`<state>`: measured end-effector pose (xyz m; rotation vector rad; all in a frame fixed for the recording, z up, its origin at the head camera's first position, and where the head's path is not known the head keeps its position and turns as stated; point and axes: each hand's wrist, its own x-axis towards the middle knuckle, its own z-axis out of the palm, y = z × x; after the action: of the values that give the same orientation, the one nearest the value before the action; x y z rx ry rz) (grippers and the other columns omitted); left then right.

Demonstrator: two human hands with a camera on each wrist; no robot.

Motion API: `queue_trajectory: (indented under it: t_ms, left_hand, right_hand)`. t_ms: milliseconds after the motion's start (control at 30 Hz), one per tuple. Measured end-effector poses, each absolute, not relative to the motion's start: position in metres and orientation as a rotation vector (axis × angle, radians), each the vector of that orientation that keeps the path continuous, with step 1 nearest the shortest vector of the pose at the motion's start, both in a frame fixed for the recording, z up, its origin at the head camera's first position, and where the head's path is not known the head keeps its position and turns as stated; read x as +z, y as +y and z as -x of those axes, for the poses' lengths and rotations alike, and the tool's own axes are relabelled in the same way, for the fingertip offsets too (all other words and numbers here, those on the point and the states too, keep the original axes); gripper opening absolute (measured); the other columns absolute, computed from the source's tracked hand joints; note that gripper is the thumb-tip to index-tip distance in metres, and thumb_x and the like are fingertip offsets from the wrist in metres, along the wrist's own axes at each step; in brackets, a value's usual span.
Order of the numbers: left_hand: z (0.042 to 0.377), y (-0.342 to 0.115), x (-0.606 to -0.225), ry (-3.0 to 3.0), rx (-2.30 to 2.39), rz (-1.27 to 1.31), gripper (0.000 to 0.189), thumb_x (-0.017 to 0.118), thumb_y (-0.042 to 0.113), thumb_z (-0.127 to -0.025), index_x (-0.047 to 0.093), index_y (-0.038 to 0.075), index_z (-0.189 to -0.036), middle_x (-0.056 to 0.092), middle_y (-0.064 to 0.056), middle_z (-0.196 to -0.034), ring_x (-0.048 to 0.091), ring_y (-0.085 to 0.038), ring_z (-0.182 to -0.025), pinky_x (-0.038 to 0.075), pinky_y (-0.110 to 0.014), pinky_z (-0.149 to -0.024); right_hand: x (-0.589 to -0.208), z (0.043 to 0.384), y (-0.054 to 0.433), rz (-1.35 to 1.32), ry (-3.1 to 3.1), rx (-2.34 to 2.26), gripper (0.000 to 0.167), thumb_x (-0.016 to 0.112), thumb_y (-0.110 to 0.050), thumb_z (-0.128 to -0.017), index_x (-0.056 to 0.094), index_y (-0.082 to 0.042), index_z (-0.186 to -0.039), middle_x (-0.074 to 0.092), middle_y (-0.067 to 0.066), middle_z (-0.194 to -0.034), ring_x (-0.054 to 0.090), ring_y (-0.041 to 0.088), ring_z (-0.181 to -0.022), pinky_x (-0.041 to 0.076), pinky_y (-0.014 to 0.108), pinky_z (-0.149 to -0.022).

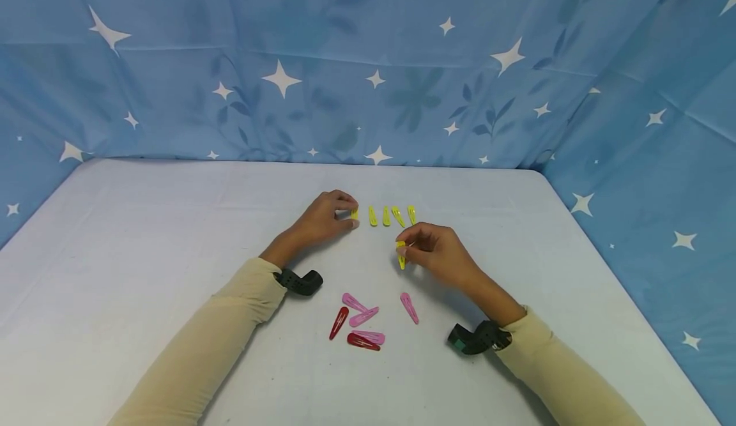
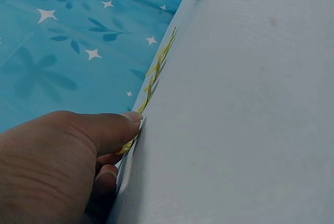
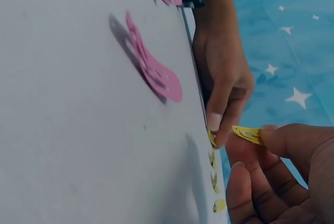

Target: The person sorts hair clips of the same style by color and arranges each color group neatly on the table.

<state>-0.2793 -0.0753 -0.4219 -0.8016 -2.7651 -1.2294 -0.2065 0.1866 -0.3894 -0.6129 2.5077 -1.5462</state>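
Observation:
My left hand [image 1: 323, 216] pinches a yellow snap hair clip [image 1: 354, 214] between thumb and fingers, at the left end of a row on the table. To its right several more yellow clips [image 1: 386, 216] lie side by side, pointing roughly toward me. My right hand [image 1: 438, 252] pinches another yellow hair clip [image 3: 248, 134] by one end between thumb and forefinger, in front of the row's right end. In the right wrist view this clip sticks out past the thumb tip, and the other fingers are bent below it.
Nearer me on the white table [image 1: 172, 247] lie several pink hair clips [image 1: 409, 308] and two red ones [image 1: 339, 322]. One pink clip and one red clip [image 1: 363, 342] overlap. A blue star-patterned curtain [image 1: 322, 94] hangs behind the table and along its right side.

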Motion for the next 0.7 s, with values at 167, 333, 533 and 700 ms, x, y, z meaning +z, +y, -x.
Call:
queue_trajectory:
  t_ms: [167,333,533,700]
  left_hand:
    - [0.28,-0.075,-0.422,-2.767,-1.24,0.794,0.04,0.072,0.011,-0.089,0.064,-0.004,-0.125,0.058,-0.014,-0.124,0.05,-0.029,-0.115,0.047,-0.039,-0.09]
    - [0.281,-0.075,-0.423,-2.772,-1.231,0.8,0.04,0.071,0.012,-0.09,0.063,-0.004,-0.126,0.058,-0.014,-0.124,0.051,-0.029,-0.114,0.047,-0.039,-0.09]
    - [0.281,-0.075,-0.423,-2.779,-1.239,0.793,0.04,0.071,0.012,-0.09,0.063,-0.004,-0.126,0.058,-0.014,-0.124,0.05,-0.028,-0.114,0.047,-0.038,-0.089]
    - [0.281,-0.076,-0.423,-2.772,-1.221,0.8,0.039,0.071,0.011,-0.089,0.064,-0.004,-0.125,0.058,-0.014,-0.124,0.05,-0.028,-0.114,0.047,-0.038,-0.089]
  right_hand:
    - [-0.388,0.215,0.193,0.587,2.522,-1.57,0.017,0.07,-0.002,-0.088,0.068,0.004,-0.104,0.069,0.009,-0.095,0.067,0.025,-0.074,0.054,0.032,-0.066]
    - [-0.386,0.223,0.198,0.579,2.561,-1.585,0.016,0.07,-0.001,-0.087,0.069,0.003,-0.103,0.069,0.008,-0.089,0.065,0.03,-0.074,0.052,0.029,-0.064]
    - [-0.386,0.232,0.205,0.568,2.558,-1.608,0.018,0.07,-0.002,-0.088,0.067,0.005,-0.104,0.068,0.012,-0.086,0.064,0.033,-0.076,0.052,0.029,-0.066]
    - [-0.386,0.237,0.21,0.544,2.569,-1.593,0.015,0.068,-0.003,-0.09,0.069,0.001,-0.104,0.069,0.013,-0.089,0.064,0.033,-0.077,0.053,0.035,-0.068]
